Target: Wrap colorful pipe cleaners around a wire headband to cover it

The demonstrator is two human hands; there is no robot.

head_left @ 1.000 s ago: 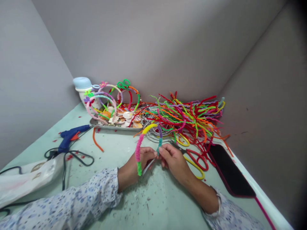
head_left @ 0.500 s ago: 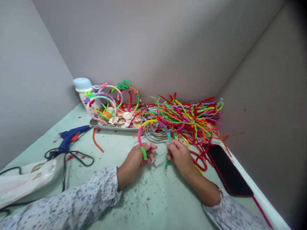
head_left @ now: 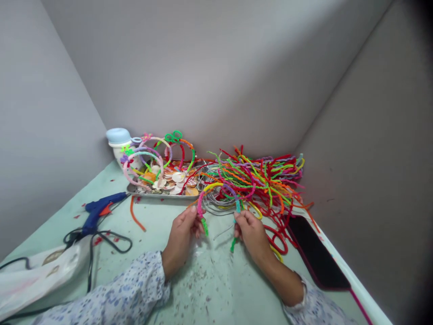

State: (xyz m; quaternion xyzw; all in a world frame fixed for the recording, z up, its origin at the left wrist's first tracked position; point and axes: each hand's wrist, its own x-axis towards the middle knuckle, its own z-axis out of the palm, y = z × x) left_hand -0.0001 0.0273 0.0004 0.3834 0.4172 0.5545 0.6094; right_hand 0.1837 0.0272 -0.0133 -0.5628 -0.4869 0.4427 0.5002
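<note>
Scissors prob. half-hidden behind right hand

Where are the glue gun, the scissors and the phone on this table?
glue gun [head_left: 98,208]: head view, on its blue body.
scissors [head_left: 278,239]: head view, on a red handle loop.
phone [head_left: 314,253]: head view, on its dark screen.

Both hands close together, fingers pinched, forearms converging.
</note>
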